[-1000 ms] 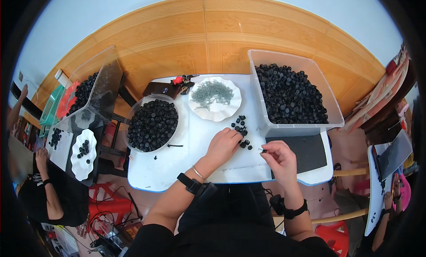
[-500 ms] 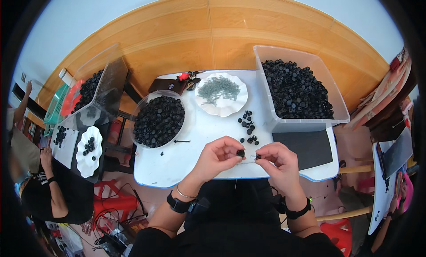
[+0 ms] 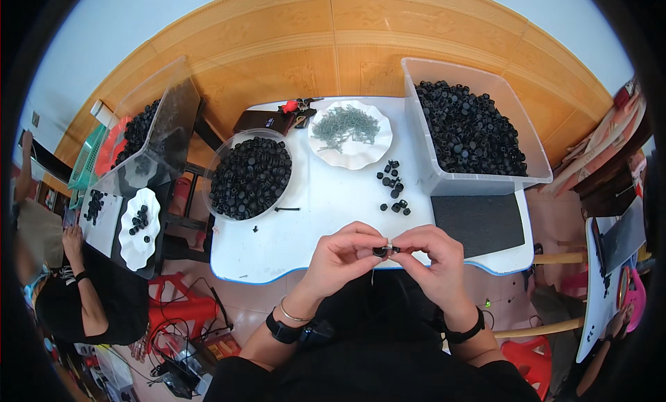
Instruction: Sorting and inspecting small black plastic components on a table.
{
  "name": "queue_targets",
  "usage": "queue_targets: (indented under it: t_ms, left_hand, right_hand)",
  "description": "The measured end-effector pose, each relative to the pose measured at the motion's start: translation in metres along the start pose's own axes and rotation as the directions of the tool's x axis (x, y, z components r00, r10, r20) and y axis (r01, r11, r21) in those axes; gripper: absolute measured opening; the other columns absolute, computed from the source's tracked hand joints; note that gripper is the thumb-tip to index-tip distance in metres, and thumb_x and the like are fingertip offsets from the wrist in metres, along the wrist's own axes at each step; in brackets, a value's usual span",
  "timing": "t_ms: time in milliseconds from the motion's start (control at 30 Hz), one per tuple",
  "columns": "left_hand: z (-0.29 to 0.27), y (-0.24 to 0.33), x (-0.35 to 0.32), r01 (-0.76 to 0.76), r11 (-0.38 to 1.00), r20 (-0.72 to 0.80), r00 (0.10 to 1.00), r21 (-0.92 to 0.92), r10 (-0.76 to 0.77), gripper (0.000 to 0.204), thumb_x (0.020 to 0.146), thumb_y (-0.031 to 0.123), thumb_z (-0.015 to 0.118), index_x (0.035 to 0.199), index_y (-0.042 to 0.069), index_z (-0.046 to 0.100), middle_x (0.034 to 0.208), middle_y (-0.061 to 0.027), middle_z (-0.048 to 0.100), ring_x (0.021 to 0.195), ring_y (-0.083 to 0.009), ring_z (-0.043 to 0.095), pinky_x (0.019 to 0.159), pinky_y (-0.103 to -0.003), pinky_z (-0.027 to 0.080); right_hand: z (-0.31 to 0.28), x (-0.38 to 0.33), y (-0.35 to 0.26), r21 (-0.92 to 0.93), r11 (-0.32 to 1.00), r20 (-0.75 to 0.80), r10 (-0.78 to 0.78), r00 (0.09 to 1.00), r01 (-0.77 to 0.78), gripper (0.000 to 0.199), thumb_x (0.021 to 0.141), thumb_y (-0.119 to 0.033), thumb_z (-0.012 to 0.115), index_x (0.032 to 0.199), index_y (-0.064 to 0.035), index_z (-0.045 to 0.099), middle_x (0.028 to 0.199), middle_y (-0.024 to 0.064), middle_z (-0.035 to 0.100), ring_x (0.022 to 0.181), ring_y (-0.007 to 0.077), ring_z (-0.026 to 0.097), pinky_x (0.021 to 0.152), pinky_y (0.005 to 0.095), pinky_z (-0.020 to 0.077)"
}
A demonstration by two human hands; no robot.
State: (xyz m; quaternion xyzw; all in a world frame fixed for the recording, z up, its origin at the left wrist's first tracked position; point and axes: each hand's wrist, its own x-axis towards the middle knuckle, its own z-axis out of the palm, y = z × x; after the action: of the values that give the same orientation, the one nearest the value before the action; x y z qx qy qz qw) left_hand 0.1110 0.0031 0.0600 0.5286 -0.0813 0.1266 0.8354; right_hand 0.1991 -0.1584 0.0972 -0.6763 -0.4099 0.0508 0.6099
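My left hand (image 3: 347, 258) pinches a small black cap-like part (image 3: 379, 252) between thumb and fingertips, just past the table's near edge. My right hand (image 3: 431, 255) holds a second small black part (image 3: 395, 249) in a pinch. The two parts meet or almost touch; the fingers hide most of them, so I cannot tell whether they are joined. Loose black parts (image 3: 397, 192) lie on the white table (image 3: 326, 215) beyond my hands. Farther back, a white wavy-edged plate (image 3: 354, 160) bears a heap of thin greyish pieces (image 3: 345, 126).
A round clear tub (image 3: 294, 167) heaped with black parts stands on the left, a large clear bin (image 3: 479, 187) of them on the right. A dark mat (image 3: 479, 225) lies before the bin. A wallet (image 3: 260, 122) and keys (image 3: 300, 110) sit behind. Co-workers occupy both sides.
My hands have come together, bringing the two small black parts, which were apart, up against or very near each other.
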Motion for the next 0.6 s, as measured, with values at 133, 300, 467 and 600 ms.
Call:
queue_targets:
  t_ms: [133, 300, 467, 600]
  left_hand:
    - [0.008, 0.003, 0.001, 0.053, 0.986, -0.098, 0.993, -0.159, -0.069, 0.025, 0.078, -0.013, 0.06, 0.1, -0.002, 0.059, 0.099, -0.0097, 0.058, 0.091, -0.0161, 0.061, 0.08, -0.027, 0.052]
    - [-0.003, -0.01, 0.0, -0.026, 0.984, -0.066, 0.998, -0.175, 0.015, 0.025, 0.078, -0.013, 0.06, 0.101, -0.002, 0.058, 0.102, -0.0129, 0.06, 0.093, -0.0174, 0.061, 0.083, -0.029, 0.052]
    - [-0.01, -0.015, -0.001, -0.025, 0.978, -0.038, 0.999, -0.209, 0.017, 0.025, 0.078, -0.014, 0.059, 0.1, -0.002, 0.06, 0.106, -0.0161, 0.061, 0.095, -0.0187, 0.062, 0.085, -0.03, 0.051]
    - [-0.011, -0.019, -0.001, -0.004, 0.963, -0.033, 0.999, -0.27, -0.005, 0.024, 0.079, -0.012, 0.06, 0.102, -0.003, 0.061, 0.107, -0.0182, 0.062, 0.097, -0.0215, 0.062, 0.087, -0.032, 0.051]
  right_hand:
    - [0.0, 0.002, -0.004, -0.044, 0.998, -0.003, -0.041, 0.999, 0.041, 0.017, 0.072, 0.002, 0.073, 0.088, -0.0027, 0.067, 0.086, 0.0083, 0.066, 0.072, 0.0149, 0.065, 0.064, 0.0244, 0.0525]
    - [-0.001, 0.002, -0.005, -0.078, 0.995, 0.029, -0.057, 0.998, 0.059, 0.019, 0.072, 0.002, 0.073, 0.089, -0.0032, 0.068, 0.086, 0.0081, 0.066, 0.073, 0.0157, 0.065, 0.064, 0.025, 0.0526]
    - [0.0, 0.002, -0.006, -0.112, 0.99, 0.032, -0.081, 0.996, 0.084, 0.021, 0.071, 0.002, 0.073, 0.09, -0.004, 0.068, 0.086, 0.008, 0.066, 0.074, 0.0171, 0.065, 0.065, 0.0259, 0.0525]
    - [0.0, 0.005, -0.008, -0.127, 0.985, 0.04, -0.108, 0.993, 0.112, 0.021, 0.07, 0.0, 0.074, 0.09, -0.0043, 0.069, 0.086, 0.0077, 0.066, 0.074, 0.0177, 0.066, 0.065, 0.0263, 0.0524]
